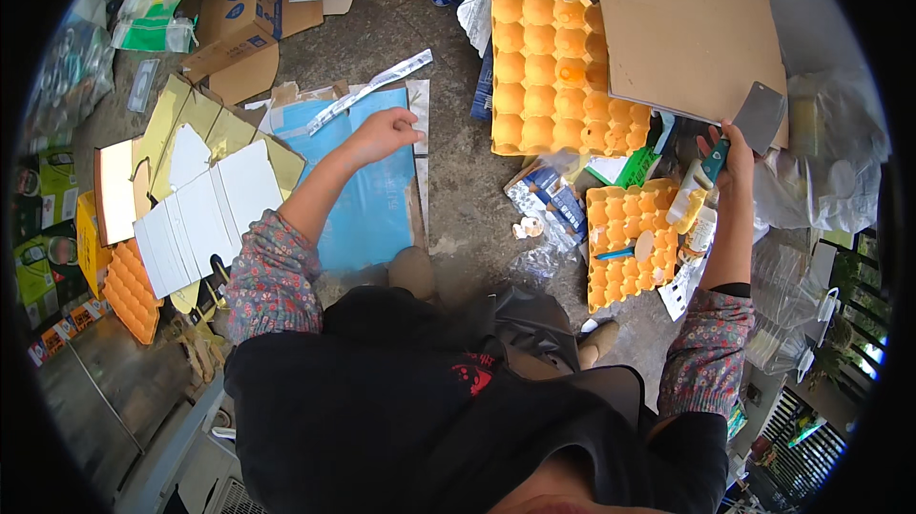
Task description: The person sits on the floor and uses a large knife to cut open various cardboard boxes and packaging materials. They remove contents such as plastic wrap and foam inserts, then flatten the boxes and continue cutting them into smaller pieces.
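My right hand (737,165) grips a cleaver (760,117) by its dark green handle. Its broad grey blade points up and away, over the lower corner of a big brown cardboard sheet (683,20). Some fingers of that hand spread out beside the sheet's near edge; whether they touch it I cannot tell. My left hand (383,133) hovers over a blue flattened carton (372,192), thumb and forefinger slightly apart, with nothing visible between them. Just beyond it, a crinkled silver-white strip (372,91) slants across the blue carton.
Large yellow egg tray (540,70) lies right of centre, a smaller egg tray (630,249) nearer me. White flattened cardboard (207,217) is piled at left. Brown boxes (229,6) stand far left. Clear plastic bags (823,149) crowd the right side. Eggshells (527,228) lie on the concrete floor (458,177).
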Motion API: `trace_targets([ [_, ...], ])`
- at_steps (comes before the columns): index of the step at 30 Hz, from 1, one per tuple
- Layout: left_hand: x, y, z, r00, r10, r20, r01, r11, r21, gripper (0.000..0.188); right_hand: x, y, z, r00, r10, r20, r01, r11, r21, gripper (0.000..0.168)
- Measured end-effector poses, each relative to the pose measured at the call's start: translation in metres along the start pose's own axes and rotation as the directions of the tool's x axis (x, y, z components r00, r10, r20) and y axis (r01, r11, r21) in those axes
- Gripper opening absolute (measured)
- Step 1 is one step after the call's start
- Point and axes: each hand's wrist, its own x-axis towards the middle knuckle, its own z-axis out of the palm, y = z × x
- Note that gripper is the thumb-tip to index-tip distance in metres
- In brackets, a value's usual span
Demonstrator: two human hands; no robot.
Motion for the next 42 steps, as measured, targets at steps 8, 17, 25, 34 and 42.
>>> trace_targets([
  [8, -0.079, -0.069, 0.087, 0.968, 0.237, 0.083, -0.242, 0.788, 0.566, 0.043, 0.007, 0.022, 0.036, 0.989, 0.033, 0.141, -0.010, 0.987, -0.161, 0.022],
  [17, -0.048, -0.042, 0.091, 0.978, -0.081, 0.194, 0.049, 0.985, 0.165, 0.044, 0.000, 0.035, 0.047, 0.976, -0.046, 0.212, 0.095, 0.970, -0.225, 0.030],
  [25, -0.008, 0.029, 0.093, 0.942, -0.247, 0.226, 0.257, 0.966, -0.016, 0.100, -0.065, 0.026, 0.026, 0.888, -0.227, 0.400, 0.319, 0.930, -0.181, 0.024],
  [34, 0.039, 0.043, 0.048, 0.861, -0.314, 0.401, 0.297, 0.949, 0.107, 0.099, -0.123, 0.046, 0.016, 0.830, -0.001, 0.558, 0.162, 0.957, -0.240, 0.015],
  [42, 0.056, 0.114, -0.131, 0.694, 0.323, -0.644, 0.079, 0.854, 0.514, 0.046, -0.135, 0.067, 0.013, 0.774, 0.162, 0.612, 0.034, 0.954, -0.297, 0.016],
])
